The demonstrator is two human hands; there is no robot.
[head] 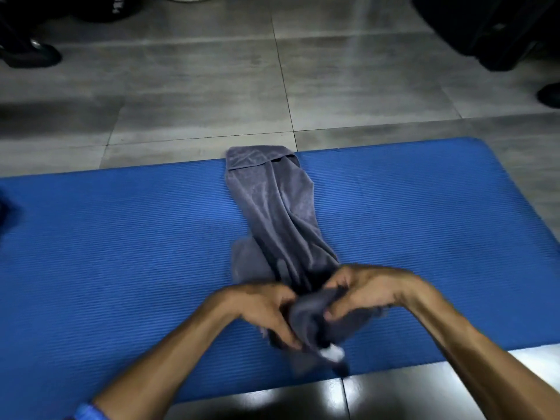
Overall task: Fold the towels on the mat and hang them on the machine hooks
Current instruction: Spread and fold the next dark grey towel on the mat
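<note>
A grey towel (274, 207) lies lengthwise across the blue mat (121, 253), its far end folded over at the mat's far edge. The near end is bunched up between both hands. My left hand (266, 307) grips the bunched cloth from the left, fingers curled into it. My right hand (354, 292) pinches the same bunch from the right. A small white tag (333, 353) shows at the lowest part of the bunch. No machine hooks are in view.
Grey floor tiles (212, 86) stretch beyond the mat. Dark shoes (33, 54) stand at the far left and dark objects (500, 31) at the far right. A dark blue shape (6, 210) sits at the mat's left edge. Glossy floor (394, 395) lies near me.
</note>
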